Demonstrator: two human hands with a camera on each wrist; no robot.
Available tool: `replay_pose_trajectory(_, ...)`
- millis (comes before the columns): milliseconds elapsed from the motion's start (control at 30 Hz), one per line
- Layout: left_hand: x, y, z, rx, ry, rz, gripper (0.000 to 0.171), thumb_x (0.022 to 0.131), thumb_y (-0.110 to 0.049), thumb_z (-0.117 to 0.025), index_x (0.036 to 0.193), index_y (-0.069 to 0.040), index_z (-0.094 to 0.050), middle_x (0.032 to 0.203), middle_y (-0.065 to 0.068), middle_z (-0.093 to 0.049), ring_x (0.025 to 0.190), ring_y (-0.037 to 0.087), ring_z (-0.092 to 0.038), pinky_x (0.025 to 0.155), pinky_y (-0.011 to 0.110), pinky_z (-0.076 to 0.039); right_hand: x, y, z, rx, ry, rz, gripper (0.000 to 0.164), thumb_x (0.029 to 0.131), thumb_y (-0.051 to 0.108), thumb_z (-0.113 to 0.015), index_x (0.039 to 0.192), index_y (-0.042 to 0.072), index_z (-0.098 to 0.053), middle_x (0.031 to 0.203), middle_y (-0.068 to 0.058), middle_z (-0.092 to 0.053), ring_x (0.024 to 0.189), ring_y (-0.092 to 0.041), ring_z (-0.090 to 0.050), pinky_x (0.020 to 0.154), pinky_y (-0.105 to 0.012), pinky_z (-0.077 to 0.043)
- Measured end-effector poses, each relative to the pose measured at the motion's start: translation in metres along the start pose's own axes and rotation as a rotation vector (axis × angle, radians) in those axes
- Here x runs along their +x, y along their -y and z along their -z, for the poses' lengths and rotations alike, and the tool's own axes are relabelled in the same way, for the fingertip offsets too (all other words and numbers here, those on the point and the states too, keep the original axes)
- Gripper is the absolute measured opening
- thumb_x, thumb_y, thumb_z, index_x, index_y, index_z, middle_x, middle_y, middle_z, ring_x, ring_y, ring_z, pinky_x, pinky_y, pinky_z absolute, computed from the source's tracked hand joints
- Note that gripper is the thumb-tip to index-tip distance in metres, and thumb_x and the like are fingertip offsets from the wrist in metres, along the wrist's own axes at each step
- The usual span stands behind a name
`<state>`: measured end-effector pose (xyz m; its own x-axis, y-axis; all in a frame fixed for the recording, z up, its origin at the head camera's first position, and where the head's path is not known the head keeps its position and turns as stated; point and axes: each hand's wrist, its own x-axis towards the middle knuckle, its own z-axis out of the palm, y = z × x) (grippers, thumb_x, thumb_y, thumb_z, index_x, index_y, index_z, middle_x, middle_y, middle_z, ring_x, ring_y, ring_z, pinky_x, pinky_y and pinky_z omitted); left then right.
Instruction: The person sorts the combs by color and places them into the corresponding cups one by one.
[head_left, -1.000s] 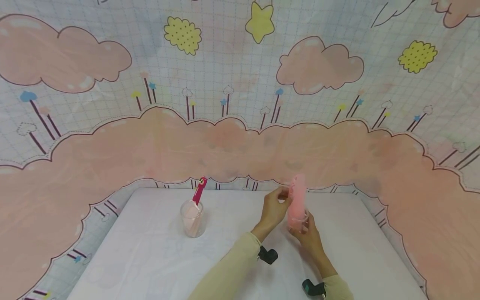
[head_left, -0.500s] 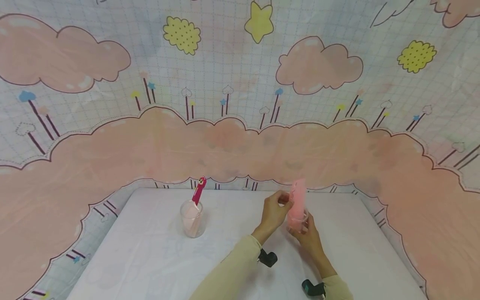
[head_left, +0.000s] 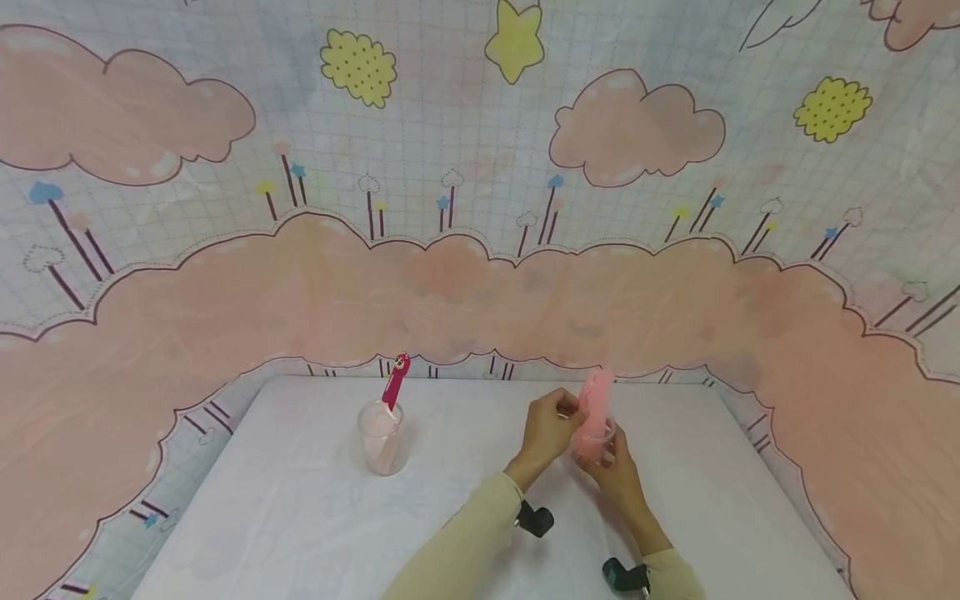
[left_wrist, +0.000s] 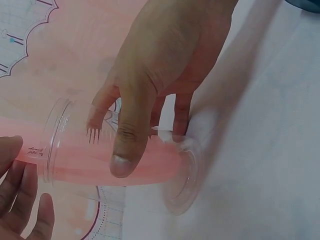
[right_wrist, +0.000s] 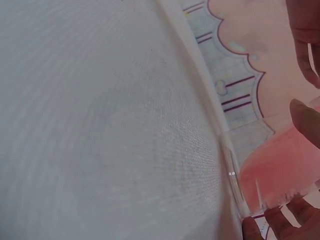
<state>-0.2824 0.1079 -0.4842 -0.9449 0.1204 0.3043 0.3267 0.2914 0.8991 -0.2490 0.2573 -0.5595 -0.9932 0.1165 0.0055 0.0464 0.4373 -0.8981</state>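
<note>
In the head view, a translucent pink comb (head_left: 596, 398) stands upright in a clear cup (head_left: 610, 432) on the right half of the table. My left hand (head_left: 549, 429) pinches the comb's upper part just above the rim. My right hand (head_left: 617, 477) grips the cup low on its side. The left wrist view shows the left fingertips (left_wrist: 22, 200) on the comb's printed end, and the right thumb (left_wrist: 125, 150) across the cup wall. Part of the toothed edge shows through the clear wall. In the right wrist view, the pink comb (right_wrist: 280, 165) reaches near the cup's base.
On the left half of the white table (head_left: 285, 517) stands another clear cup (head_left: 381, 446). A slim item with a red cartoon handle (head_left: 394, 383) leans in it; its lower part looks pale pink. Behind the table hangs a patterned cloth (head_left: 450, 292).
The comb has sunk lower into the right-hand cup, and my left hand has come down slightly with it. My right hand has kept its hold on the cup.
</note>
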Motion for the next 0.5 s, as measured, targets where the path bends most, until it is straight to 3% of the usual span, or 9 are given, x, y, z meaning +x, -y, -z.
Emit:
replay_pose_trajectory(333,-0.0032,0.0058,-0.0016,0.022,0.006,0.036,0.007,0.085,-0.013,-0.075,0.090,-0.010,-0.070,0.085,0.000,-0.070,0.079,0.004,-0.058,0.071,0.015,-0.050,-0.0023,0.0013,-0.0006,0.000,-0.003,-0.004,0.098,0.085,0.036,-0.075,0.157,0.014,-0.011,0.158,-0.022,-0.028,0.141,-0.045,-0.036,0.107,-0.058,-0.043)
replay_pose_trajectory(500,-0.0045,0.0083,-0.0001,-0.013,0.020,0.044,0.010,0.085,-0.013,-0.075,0.093,-0.009,-0.069,0.083,0.001,-0.069,0.075,0.002,-0.057,0.067,0.014,-0.050,-0.0023,0.0004,-0.0009,-0.006,-0.008,0.001,0.100,0.085,0.038,-0.075,0.157,0.013,-0.011,0.158,-0.022,-0.028,0.141,-0.045,-0.035,0.107,-0.059,-0.043)
